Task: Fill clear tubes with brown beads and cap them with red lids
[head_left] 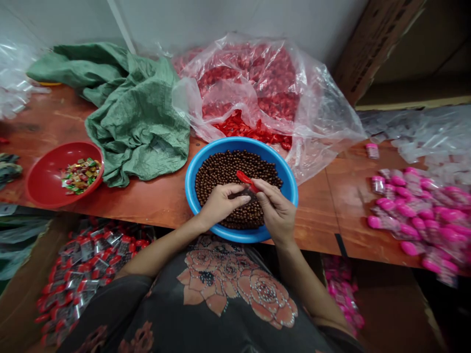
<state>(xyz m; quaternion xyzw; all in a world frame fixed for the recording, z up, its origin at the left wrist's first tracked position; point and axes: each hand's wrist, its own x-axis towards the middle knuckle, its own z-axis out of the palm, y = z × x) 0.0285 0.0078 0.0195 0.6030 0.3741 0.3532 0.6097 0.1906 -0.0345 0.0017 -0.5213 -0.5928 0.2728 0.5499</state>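
A blue basin (191,190) full of small round brown balls (228,169) stands at the table's front edge. Over it, my left hand (223,203) pinches a small clear container (248,193) that looks dark inside. My right hand (275,208), its fingers closed, holds a red plastic piece (246,178) just above that container. Whether the two pieces touch is too small to tell. Behind the basin, a large clear plastic bag (316,113) holds many red pieces (250,128).
A red bowl (44,171) with wrapped sweets (81,175) and a green cloth sack (140,122) lie left. Pink-capped containers (419,211) are heaped right. Red-capped containers (88,260) fill a box below the table's left side. A cardboard box (371,44) stands back right.
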